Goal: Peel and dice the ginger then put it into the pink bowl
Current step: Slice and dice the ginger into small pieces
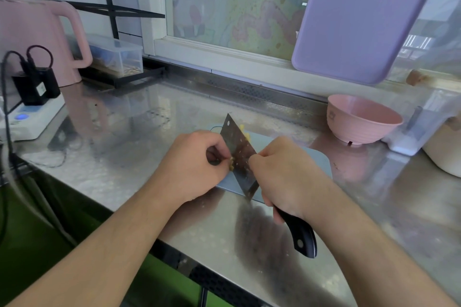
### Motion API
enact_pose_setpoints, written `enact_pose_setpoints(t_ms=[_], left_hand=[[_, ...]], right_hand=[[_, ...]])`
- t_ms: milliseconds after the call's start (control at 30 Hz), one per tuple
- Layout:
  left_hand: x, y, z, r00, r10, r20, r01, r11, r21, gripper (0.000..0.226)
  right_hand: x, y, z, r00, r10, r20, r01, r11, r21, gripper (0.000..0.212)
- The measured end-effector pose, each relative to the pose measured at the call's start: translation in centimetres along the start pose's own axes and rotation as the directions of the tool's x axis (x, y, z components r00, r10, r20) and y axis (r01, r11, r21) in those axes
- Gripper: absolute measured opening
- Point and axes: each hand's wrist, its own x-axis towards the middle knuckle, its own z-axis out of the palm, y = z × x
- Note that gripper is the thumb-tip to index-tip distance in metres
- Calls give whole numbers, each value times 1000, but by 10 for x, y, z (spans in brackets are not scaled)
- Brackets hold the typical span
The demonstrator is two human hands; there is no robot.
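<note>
left hand (193,162): fingers curled, pinching | right hand (284,177): gripping (forearms converge)

You've got a pink kettle (37,40) far left, power strip (30,117) with black chargers (35,85) beside it, clear box (116,56) behind, purple board (361,15) leaning at the window (237,2), clear container (424,127) far right.

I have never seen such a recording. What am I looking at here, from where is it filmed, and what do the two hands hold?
There is no machine here. A person wears a camera on the head, so you look down at their own hands. The right hand grips a cleaver by its black handle. The left hand pinches small yellow ginger pieces against the blade, over a grey cutting board on a steel counter. The pink bowl waits at the right, seemingly empty.
</note>
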Motion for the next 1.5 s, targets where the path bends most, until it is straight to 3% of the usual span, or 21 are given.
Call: enact_pose_setpoints(t_ms=[200,500,767,1333,1500], left_hand=[[0,0,1,1000,-22,8,23,1000,-20,23],[-1,-1,0,1000,-25,-3,25,999,-27,23],[0,0,-1,1000,-6,-6,6,1000,-3,24],[-1,1,-2,1000,3,-10,-3,1000,14,22],[0,1,-2,1000,4,-7,-3,999,34,22]], right_hand=[[0,6,-6,995,97,-27,-91,980,175,27],[-1,8,-10,998,56,-40,-47,978,201,30],[-8,1,-9,999,41,-28,-37,992,120,30],[-8,2,-7,998,61,-32,-55,986,160,29],[1,2,3,998,-20,-64,21,1000,13,37]])
